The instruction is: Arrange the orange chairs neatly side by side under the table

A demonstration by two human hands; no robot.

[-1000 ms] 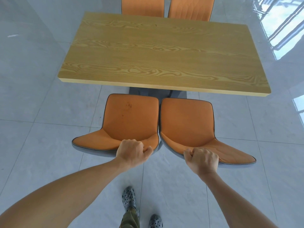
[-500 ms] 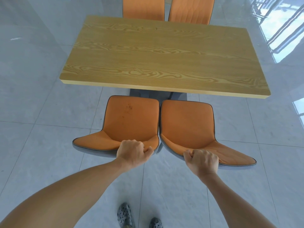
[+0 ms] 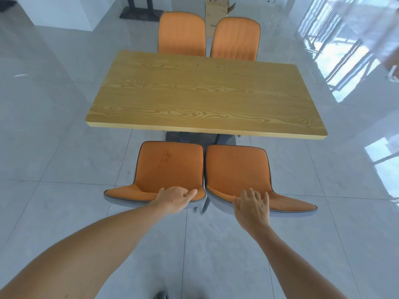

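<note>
My left hand [image 3: 175, 200] lies loosely curled on the top edge of the left orange chair's [image 3: 167, 169] backrest, fingers slack and thumb pointing right. My right hand [image 3: 253, 206] hovers with fingers spread over the backrest of the right orange chair [image 3: 237, 169]; I cannot tell whether it touches. The two chairs stand side by side, nearly touching, facing the near edge of the wooden table [image 3: 205, 93], their front parts hidden beneath it. Two more orange chairs [image 3: 182, 33] stand together at the far edge. Behind them a cardboard box [image 3: 217, 15] sits on the grey tiled floor [image 3: 64, 158].
</note>
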